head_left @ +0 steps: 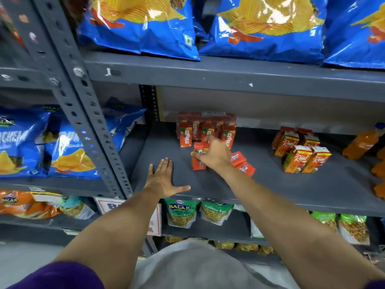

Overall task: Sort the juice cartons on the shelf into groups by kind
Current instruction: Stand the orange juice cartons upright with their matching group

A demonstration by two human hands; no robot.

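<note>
On the grey middle shelf point(187, 184) a cluster of red Maaza cartons point(205, 127) stands at the back. My right hand point(214, 153) grips one upright red Maaza carton point(199, 155) just in front of that cluster. Two more red cartons point(242, 163) lie tipped over right of my wrist. Several orange Real cartons point(302, 151) stand grouped farther right. My left hand point(162, 180) rests flat on the shelf near its front edge, fingers spread, holding nothing.
Orange drink bottles point(362, 142) lie at the shelf's right end. Blue chip bags point(141, 24) fill the shelf above and the left bay point(68, 151). Green snack packets point(181, 213) hang below. A perforated steel upright point(83, 101) stands on the left.
</note>
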